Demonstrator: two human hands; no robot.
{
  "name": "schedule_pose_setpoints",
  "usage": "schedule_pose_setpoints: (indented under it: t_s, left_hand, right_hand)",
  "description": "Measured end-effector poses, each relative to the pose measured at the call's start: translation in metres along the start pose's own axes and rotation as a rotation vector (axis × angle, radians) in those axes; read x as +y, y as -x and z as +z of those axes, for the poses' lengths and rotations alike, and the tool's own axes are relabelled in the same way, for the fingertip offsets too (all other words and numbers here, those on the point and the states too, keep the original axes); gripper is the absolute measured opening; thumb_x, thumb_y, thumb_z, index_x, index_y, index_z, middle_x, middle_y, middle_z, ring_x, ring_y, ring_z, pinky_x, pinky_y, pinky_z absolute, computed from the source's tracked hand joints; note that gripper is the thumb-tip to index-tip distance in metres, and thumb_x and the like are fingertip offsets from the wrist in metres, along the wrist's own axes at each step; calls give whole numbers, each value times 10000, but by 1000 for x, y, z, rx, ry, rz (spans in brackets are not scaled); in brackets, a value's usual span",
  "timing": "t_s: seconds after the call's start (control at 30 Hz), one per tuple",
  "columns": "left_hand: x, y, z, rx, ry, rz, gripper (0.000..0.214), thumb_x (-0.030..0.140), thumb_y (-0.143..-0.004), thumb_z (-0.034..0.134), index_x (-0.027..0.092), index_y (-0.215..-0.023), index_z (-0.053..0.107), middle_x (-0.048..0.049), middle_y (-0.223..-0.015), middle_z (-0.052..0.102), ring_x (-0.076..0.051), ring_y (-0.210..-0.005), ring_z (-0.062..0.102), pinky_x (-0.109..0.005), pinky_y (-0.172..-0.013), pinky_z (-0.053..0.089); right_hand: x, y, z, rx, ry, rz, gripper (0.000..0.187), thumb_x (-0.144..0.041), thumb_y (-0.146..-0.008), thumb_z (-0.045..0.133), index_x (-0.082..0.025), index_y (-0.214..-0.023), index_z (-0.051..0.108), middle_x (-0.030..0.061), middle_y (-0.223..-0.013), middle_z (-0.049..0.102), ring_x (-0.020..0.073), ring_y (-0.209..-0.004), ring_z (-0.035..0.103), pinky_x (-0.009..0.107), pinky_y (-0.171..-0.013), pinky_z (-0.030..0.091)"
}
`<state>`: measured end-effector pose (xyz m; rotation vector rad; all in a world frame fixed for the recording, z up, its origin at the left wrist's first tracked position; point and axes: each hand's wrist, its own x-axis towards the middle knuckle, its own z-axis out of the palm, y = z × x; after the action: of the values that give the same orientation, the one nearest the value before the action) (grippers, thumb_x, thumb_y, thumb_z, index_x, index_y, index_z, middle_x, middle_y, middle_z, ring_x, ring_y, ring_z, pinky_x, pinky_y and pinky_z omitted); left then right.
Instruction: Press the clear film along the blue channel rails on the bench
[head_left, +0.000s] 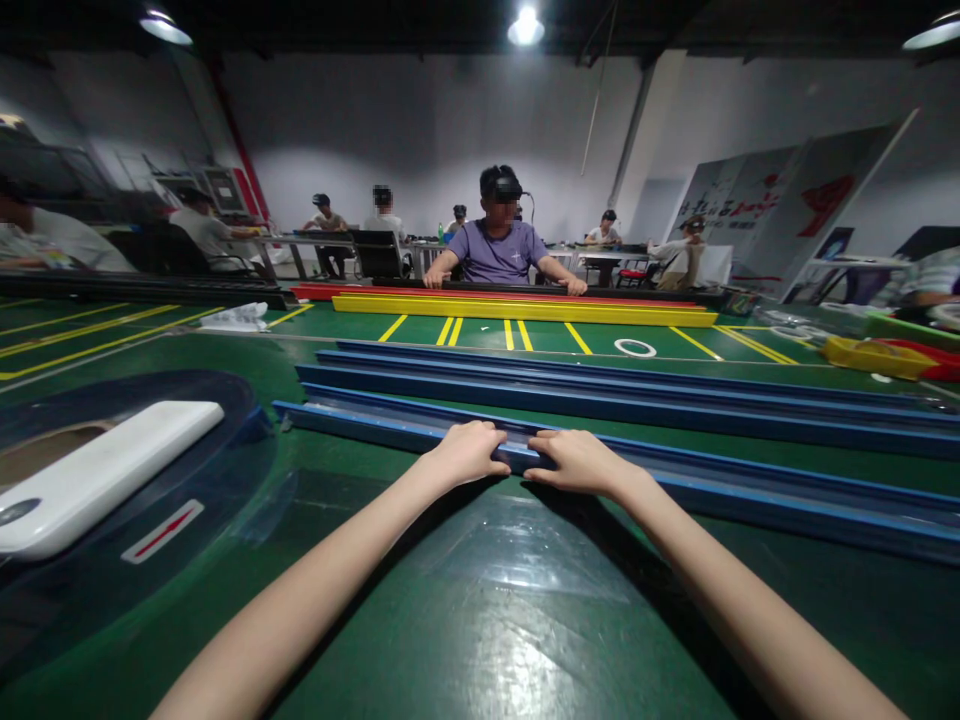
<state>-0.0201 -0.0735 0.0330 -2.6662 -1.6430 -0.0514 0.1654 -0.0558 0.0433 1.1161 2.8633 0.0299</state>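
Note:
A long blue channel profile [757,492] lies across the green table in front of me. My left hand [469,452] is closed over it left of the middle, fingers over the channel and thumb on the near side. Close by on the right, my right hand [576,462] holds the same profile in a similar way, with a small gap between the hands. Just behind lie more blue profiles [525,388], side by side and roughly parallel. Whether anything thin is under my fingers I cannot make out.
At left, a dark blue-tinted roll [240,420] carries a white device [120,475]. Clear film [517,560] lies nearest me. Farther off are yellow profiles [525,308], a white tape ring [635,348] and a yellow bin [874,355]. A co-worker [499,250] sits opposite.

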Motion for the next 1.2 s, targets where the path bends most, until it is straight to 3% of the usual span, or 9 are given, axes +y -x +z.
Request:
schedule_pose_setpoints:
  t_s: [0.33, 0.57, 0.97, 1.2]
  left_hand:
    - [3, 2, 3, -5, -30, -87, 358, 481, -706, 568, 226, -954, 523, -46, -977, 576, -229, -933, 528, -281, -689, 431]
    - [12, 2, 6, 48, 15, -36, 355, 473, -716, 564, 207, -946, 512, -34, -967, 574, -209, -937, 525, -270, -710, 422]
    - [5, 3, 4, 51, 2, -19, 349, 497, -736, 529, 202, -921, 549, -45, -973, 581, -221, -929, 531, -287, -748, 401]
    - [-4, 2, 4, 30, 21, -24, 394, 533, -757, 470, 203, -950, 562, -53, -987, 576, -218, -931, 537, -266, -707, 419]
  right_hand:
    - [3, 2, 12, 76, -112, -89, 332, -395, -848, 331, -176, -992, 535, 89, -936, 580, 189, -837, 553, 255, -666, 372]
    - [11, 10, 7, 46, -210, -119, 303, -369, -826, 387, -179, -982, 564, 80, -950, 578, 184, -845, 548, 260, -694, 379]
    - [47, 59, 6, -23, -271, 34, 405, -393, -803, 425, -163, -1112, 551, 114, -1131, 547, 211, -1001, 519, 292, -839, 383]
    - [58, 67, 12, -22, -235, 126, 442, -411, -790, 427, -159, -1132, 547, 126, -1147, 536, 231, -1031, 507, 307, -866, 368]
